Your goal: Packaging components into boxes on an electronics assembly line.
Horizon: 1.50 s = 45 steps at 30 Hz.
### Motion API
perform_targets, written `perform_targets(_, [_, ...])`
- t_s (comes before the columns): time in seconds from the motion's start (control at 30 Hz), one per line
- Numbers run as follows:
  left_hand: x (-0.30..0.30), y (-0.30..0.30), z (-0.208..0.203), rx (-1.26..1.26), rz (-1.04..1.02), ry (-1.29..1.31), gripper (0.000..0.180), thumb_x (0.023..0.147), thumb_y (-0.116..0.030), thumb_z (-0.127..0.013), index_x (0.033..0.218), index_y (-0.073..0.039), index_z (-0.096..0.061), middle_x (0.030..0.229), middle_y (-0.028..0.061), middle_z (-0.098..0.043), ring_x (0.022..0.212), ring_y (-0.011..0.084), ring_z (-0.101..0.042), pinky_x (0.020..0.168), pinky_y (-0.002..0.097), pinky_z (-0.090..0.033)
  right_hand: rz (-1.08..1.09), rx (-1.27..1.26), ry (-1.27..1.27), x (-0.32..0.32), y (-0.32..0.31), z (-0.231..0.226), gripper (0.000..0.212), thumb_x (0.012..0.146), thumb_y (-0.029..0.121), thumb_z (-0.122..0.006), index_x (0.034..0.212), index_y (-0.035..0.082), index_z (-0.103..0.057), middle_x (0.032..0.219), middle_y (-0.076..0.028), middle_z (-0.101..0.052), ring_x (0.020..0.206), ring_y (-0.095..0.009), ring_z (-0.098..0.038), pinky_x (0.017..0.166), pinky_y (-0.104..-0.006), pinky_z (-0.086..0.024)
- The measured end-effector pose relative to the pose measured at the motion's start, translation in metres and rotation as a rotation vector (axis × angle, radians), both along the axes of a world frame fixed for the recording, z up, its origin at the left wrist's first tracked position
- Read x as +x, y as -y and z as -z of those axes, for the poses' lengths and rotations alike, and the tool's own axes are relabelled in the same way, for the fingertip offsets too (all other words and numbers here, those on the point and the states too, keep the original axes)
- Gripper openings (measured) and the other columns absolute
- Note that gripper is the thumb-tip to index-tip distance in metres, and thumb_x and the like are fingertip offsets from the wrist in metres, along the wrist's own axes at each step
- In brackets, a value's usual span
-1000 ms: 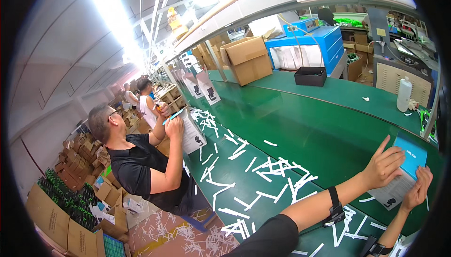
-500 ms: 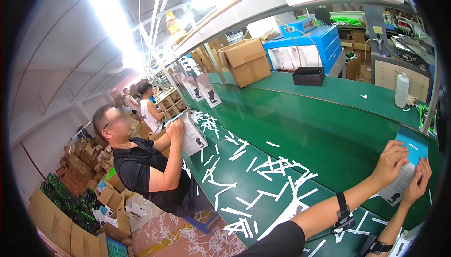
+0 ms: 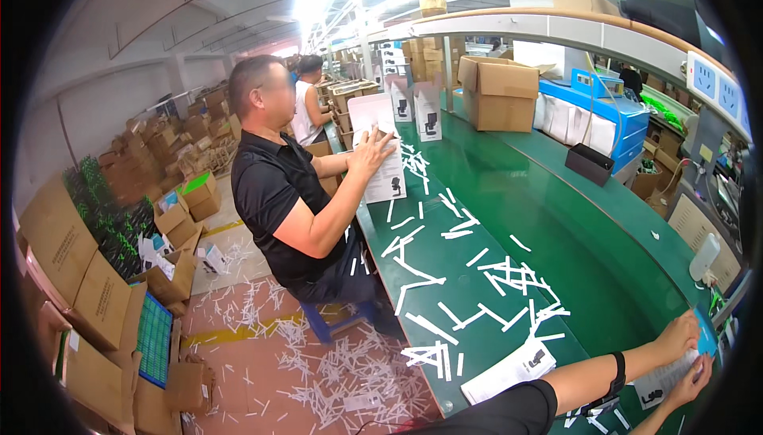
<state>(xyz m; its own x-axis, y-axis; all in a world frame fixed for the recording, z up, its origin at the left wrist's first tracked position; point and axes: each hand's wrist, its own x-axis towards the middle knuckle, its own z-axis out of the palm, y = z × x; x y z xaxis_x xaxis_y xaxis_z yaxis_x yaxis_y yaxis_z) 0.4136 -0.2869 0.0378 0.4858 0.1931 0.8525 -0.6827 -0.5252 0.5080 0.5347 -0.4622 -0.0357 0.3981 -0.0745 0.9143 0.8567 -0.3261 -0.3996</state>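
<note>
"So, where is the carton [image 3: 666, 378] from where you stand?"

"Over at the far right, above the green conveyor belt [image 3: 584, 228]. It's white, tilted, with a blue flap [image 3: 704, 330] at its upper end and a black product picture at its lower end."

"And the hands on it?"

"Both are grasping it. The left hand [image 3: 678, 337] is closed on the upper part, just beside the blue flap, and a black strap [image 3: 618, 371] sits on that wrist. The right hand [image 3: 690, 381] grips the side edge lower down, fingers curled over the printed face."

"What's lying on the worktop [image 3: 477, 348]?"

"White paper strips [image 3: 517, 278], scattered all along it, and a second white carton [image 3: 509, 373] on its side near the left forearm. More strips litter the floor [image 3: 238, 363]."

"Who's that alongside?"

"A co-worker [image 3: 290, 189] in a black polo shirt on a blue stool [image 3: 330, 325], both hands on an upright white box [image 3: 385, 181]."

"And farther along?"

"Two white packages [image 3: 429, 109] standing upright, then an open cardboard box [image 3: 498, 100], a black tray [image 3: 590, 163] near a blue machine [image 3: 628, 129], and a white bottle [image 3: 704, 258] near the right hand's end."
</note>
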Motion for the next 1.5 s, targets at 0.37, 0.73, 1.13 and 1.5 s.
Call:
perform_targets(0.37, [-0.244,-0.044,-0.068,0.478,-0.327,-0.437,0.073,0.080,-0.011,-0.073,0.144,0.004,-0.040,0.138,0.0216,-0.050,0.122,0.0422,-0.052,0.102,0.0460,-0.046,0.278,-0.074,0.043,-0.056,0.024,-0.052,0.041,0.100,0.013,-0.058,0.137,-0.004,-0.057,0.142,-0.019,-0.058,0.130,-0.030,-0.056,0.112,-0.0383,-0.039])
perform_targets(0.73, [-0.441,-0.079,0.032,0.480,-0.770,-1.338,0.101,0.079,-0.048,-0.081,0.145,0.014,-0.037,0.121,0.0300,-0.058,0.110,0.0447,-0.057,0.095,0.0468,-0.047,-0.129,0.063,0.138,-0.211,-0.056,-0.151,0.018,0.084,-0.010,-0.062,0.100,-0.003,-0.066,0.097,-0.015,-0.067,0.093,-0.028,-0.064,0.087,-0.0360,-0.050])
perform_targets(1.13, [-0.423,-0.108,0.013,0.376,-0.698,-1.474,0.043,0.071,-0.035,-0.085,0.084,0.001,-0.067,0.067,0.0202,-0.065,0.062,0.0397,-0.062,0.061,0.0479,-0.048,-0.279,0.114,0.135,-0.242,-0.020,-0.174,0.029,0.066,-0.012,-0.066,0.091,0.001,-0.072,0.090,-0.012,-0.069,0.079,-0.029,-0.065,0.079,-0.0399,-0.054])
perform_targets(1.5, [-0.409,-0.143,0.015,0.608,-0.551,-1.362,0.042,0.072,-0.035,-0.083,0.094,-0.001,-0.073,0.080,0.0237,-0.070,0.075,0.0423,-0.069,0.068,0.0473,-0.054,-0.544,0.130,0.221,-0.268,-0.049,-0.171,0.028,0.067,0.003,-0.066,0.095,0.002,-0.064,0.093,-0.010,-0.057,0.081,-0.029,-0.059,0.078,-0.0422,-0.047])
